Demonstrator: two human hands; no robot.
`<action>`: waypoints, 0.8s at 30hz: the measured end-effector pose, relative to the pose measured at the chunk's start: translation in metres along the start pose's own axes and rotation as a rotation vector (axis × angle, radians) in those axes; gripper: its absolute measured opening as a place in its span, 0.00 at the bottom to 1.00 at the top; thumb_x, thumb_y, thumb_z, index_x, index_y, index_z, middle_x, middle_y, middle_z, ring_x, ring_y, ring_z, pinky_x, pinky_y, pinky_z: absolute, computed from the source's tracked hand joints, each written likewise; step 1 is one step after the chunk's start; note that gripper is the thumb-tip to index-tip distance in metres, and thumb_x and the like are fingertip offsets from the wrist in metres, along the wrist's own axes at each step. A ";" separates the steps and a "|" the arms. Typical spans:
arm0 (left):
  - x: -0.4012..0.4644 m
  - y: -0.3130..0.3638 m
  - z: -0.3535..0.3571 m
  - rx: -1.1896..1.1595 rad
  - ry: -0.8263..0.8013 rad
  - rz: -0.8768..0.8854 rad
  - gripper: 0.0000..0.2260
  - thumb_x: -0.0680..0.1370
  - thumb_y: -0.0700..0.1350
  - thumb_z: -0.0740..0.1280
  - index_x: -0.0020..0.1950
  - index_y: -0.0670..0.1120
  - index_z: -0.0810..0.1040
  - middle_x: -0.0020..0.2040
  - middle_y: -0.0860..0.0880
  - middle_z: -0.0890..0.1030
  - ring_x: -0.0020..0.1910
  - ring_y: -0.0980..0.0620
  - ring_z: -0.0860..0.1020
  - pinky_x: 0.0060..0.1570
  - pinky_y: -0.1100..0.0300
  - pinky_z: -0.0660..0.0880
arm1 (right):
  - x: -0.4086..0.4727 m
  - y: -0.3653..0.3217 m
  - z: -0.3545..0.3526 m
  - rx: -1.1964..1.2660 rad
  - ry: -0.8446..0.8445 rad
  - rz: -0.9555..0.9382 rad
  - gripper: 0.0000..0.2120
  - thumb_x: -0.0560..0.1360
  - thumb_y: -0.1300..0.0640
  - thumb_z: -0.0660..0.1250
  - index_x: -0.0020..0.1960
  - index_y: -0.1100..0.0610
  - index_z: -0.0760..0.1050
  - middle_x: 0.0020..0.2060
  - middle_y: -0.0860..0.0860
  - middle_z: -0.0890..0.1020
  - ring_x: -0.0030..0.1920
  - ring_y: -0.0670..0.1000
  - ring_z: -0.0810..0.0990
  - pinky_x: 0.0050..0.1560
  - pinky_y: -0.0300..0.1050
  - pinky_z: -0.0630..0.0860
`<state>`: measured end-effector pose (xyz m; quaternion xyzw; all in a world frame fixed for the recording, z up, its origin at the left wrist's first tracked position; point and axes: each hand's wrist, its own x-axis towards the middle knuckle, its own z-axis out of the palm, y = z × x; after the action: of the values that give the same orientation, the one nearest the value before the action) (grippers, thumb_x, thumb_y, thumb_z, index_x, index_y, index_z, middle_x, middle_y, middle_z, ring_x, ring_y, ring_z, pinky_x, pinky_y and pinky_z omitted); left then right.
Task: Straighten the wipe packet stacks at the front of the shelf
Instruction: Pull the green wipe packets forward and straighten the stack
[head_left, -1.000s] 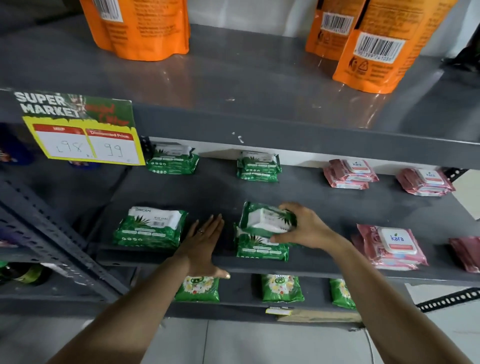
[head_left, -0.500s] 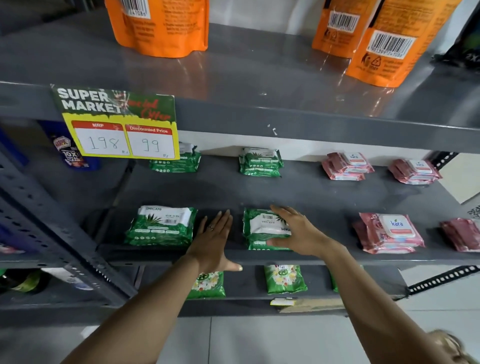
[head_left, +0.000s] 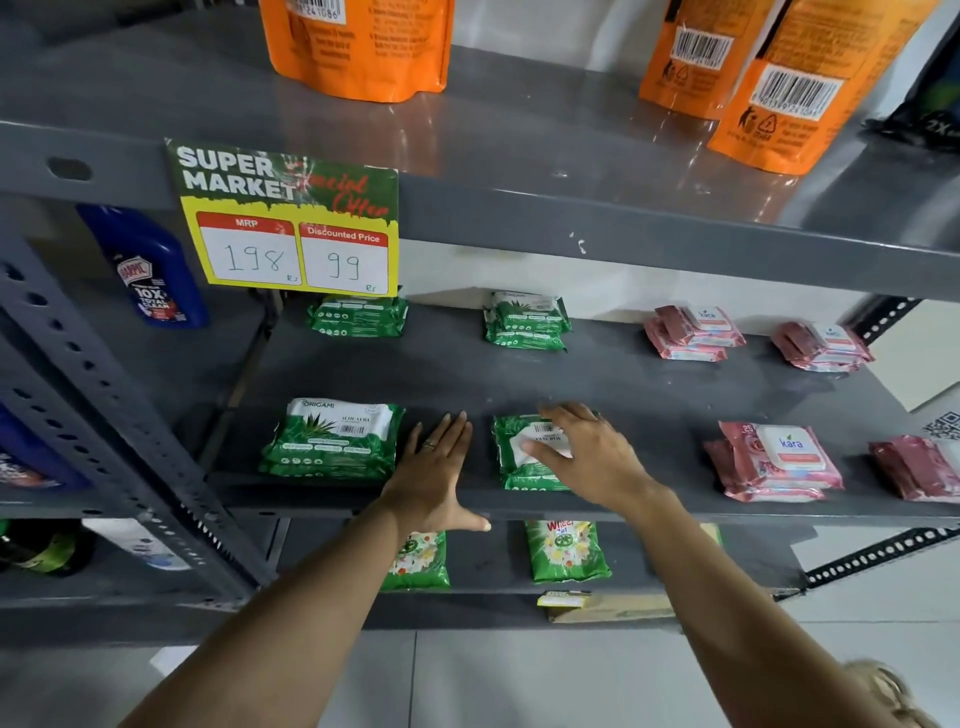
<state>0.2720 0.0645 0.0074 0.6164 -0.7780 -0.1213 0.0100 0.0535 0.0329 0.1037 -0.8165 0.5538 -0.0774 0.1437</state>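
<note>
At the left of centre in the frame I see the first green wipe stack (head_left: 332, 441) at the front of the middle shelf (head_left: 649, 506). It looks fairly square to the shelf edge, its packets lying one over another with only a slight fan at the lower left; I judge this one done or close to it.

Just right of it, my left hand (head_left: 434, 475) lies flat on bare shelf, fingers together and pointing toward the back, thumb hooked over the front lip. Its grip is open and holds nothing; it touches neither green stack and sits between the two.

Next along, at frame centre, the second green wipe stack (head_left: 519, 457) is under my right hand (head_left: 582, 457). The palm and spread fingers rest on the top packet, pressing rather than clasping, so the grip is open and flat upon the stack. The top packet appears turned a little against the one below, so I judge that this stack is the step in hand and is not finished.

Toward the right of the frame, the pink wipe stack (head_left: 774, 462) shows its top packet skewed over the lower ones, and the far pink stack (head_left: 917, 467) at the right edge is cut off, so I cannot tell its order. Both seem left to do.
</note>
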 end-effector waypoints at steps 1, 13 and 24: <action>0.000 0.000 0.000 -0.001 0.000 0.000 0.61 0.62 0.78 0.64 0.79 0.44 0.38 0.80 0.48 0.36 0.77 0.51 0.35 0.75 0.44 0.37 | -0.001 -0.007 0.006 -0.027 0.020 0.049 0.31 0.74 0.34 0.58 0.71 0.49 0.65 0.70 0.51 0.70 0.69 0.57 0.68 0.65 0.59 0.69; -0.001 -0.001 0.001 -0.001 0.015 -0.002 0.61 0.63 0.77 0.64 0.79 0.44 0.38 0.80 0.48 0.37 0.77 0.51 0.36 0.75 0.44 0.36 | -0.002 0.011 -0.003 0.195 0.057 0.041 0.23 0.74 0.42 0.66 0.65 0.53 0.75 0.66 0.52 0.74 0.63 0.52 0.76 0.61 0.46 0.72; 0.001 0.000 0.002 -0.018 0.022 -0.005 0.60 0.63 0.77 0.65 0.79 0.45 0.38 0.79 0.51 0.36 0.77 0.52 0.34 0.75 0.45 0.37 | -0.005 0.026 -0.013 0.195 -0.142 -0.016 0.23 0.71 0.63 0.72 0.65 0.55 0.75 0.70 0.50 0.71 0.71 0.49 0.68 0.67 0.33 0.59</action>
<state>0.2711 0.0641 0.0051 0.6195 -0.7752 -0.1214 0.0239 0.0246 0.0266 0.1080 -0.8064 0.5255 -0.0741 0.2609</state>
